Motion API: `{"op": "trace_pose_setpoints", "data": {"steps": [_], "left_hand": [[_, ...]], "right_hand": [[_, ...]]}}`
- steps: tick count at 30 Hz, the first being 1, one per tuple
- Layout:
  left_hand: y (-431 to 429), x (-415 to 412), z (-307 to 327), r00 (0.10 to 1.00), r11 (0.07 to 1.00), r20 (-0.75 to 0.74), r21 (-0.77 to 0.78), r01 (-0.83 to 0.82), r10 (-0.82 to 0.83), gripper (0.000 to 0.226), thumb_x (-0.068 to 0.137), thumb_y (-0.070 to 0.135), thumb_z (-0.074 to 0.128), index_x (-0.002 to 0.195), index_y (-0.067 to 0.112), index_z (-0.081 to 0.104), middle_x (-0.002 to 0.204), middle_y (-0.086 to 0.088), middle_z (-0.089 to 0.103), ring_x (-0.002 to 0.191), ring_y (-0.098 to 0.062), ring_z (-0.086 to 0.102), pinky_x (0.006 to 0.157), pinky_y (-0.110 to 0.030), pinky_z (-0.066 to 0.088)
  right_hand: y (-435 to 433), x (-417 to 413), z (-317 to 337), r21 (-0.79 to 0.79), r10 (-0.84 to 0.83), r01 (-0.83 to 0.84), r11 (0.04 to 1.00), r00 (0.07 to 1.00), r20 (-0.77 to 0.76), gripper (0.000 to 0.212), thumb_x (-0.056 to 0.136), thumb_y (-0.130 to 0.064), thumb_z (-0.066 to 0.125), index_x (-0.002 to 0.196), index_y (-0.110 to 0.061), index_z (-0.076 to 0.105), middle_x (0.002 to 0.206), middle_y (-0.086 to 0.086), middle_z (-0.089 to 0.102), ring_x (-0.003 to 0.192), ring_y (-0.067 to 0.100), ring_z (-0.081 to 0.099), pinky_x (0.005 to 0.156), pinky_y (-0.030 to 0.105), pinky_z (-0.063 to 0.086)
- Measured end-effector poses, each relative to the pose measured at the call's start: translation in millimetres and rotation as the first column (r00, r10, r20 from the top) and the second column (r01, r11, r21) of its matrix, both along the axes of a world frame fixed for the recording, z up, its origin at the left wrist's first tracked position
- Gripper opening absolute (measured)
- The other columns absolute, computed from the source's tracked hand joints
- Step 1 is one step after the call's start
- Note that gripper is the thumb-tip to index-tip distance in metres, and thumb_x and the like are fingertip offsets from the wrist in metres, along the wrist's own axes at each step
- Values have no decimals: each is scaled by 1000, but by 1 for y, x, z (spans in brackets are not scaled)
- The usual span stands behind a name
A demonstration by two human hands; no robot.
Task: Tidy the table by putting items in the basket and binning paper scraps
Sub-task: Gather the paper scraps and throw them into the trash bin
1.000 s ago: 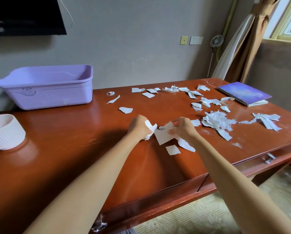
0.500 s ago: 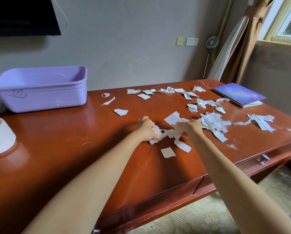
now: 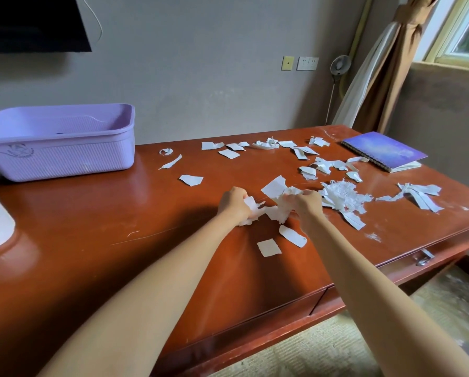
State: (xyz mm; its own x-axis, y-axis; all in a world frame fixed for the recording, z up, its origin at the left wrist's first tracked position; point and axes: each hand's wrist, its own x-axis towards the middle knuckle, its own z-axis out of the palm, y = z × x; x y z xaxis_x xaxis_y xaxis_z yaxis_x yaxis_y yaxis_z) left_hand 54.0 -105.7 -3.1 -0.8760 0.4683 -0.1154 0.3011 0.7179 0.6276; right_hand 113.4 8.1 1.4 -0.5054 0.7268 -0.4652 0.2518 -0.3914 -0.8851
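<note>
Both hands, left hand (image 3: 234, 205) and right hand (image 3: 305, 206), clutch crumpled white paper scraps (image 3: 274, 212) mid-surface. Best to bunch them tightly, then sweep in the two loose pieces (image 3: 268, 247) lying nearer.

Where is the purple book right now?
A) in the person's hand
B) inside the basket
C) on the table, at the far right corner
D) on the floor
C: the purple book lies flat on the table near its far right corner, away from the basket; the left hand and right hand grip only paper scraps.
</note>
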Motion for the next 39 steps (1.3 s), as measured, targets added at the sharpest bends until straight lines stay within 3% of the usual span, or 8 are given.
{"op": "trace_pose_setpoints", "data": {"steps": [6,11,13,18,23,29,34,39], "left_hand": [[-34,-12,10,993,969,31,218,-120,117,47,82,17,71,125,11,52,131,-8,55,119,-24,54,87,-27,51],[-92,-23,16,975,919,78,326,-223,209,39,79,8,71,116,1,61,117,-12,63,107,-27,60,78,-32,51],[-119,-26,16,963,893,94,360,-270,253,32,78,4,71,109,2,65,100,-8,62,94,-25,58,72,-29,46],[-198,-26,16,923,811,107,449,-376,369,17,78,3,68,95,4,67,86,-7,58,79,-22,52,64,-26,41],[-302,-18,19,850,715,85,502,-487,520,9,75,4,67,77,10,61,70,-3,53,71,-20,48,62,-26,37],[-441,11,19,689,494,143,595,-634,711,22,79,-8,58,64,6,50,54,-2,45,42,-7,43,33,-8,31],[-564,40,-18,432,255,202,566,-784,879,3,55,11,52,54,12,49,51,-1,46,50,-18,40,51,-21,32],[-647,64,-67,224,56,283,499,-865,933,3,48,12,47,50,11,48,53,-6,47,53,-19,37,44,-19,28]], "right_hand": [[-23,4,1,232,69,-78,970,997,46,34,89,-1,52,122,0,55,114,21,63,93,30,64,73,35,57],[-73,-14,10,259,212,-224,940,974,75,31,84,3,59,115,6,60,76,14,64,84,29,68,79,30,58],[-97,-19,14,261,255,-264,929,965,68,21,85,2,57,105,5,62,63,12,58,61,22,63,63,27,55],[-177,-37,23,318,450,-438,841,892,39,9,84,1,57,75,1,57,57,11,56,48,18,54,55,26,50],[-280,-54,14,356,626,-567,743,777,-67,5,77,1,61,81,4,59,56,17,58,42,23,51,57,33,49],[-423,-57,-3,347,805,-740,577,586,-90,9,78,-3,65,86,-7,62,63,13,63,46,20,57,52,30,50],[-545,-48,-26,371,905,-842,391,425,9,10,77,-3,59,71,-8,55,57,9,59,47,23,56,46,25,45],[-640,-34,-71,457,923,-848,267,362,133,15,81,-5,50,67,-2,55,77,12,64,73,35,64,71,42,56]]}}
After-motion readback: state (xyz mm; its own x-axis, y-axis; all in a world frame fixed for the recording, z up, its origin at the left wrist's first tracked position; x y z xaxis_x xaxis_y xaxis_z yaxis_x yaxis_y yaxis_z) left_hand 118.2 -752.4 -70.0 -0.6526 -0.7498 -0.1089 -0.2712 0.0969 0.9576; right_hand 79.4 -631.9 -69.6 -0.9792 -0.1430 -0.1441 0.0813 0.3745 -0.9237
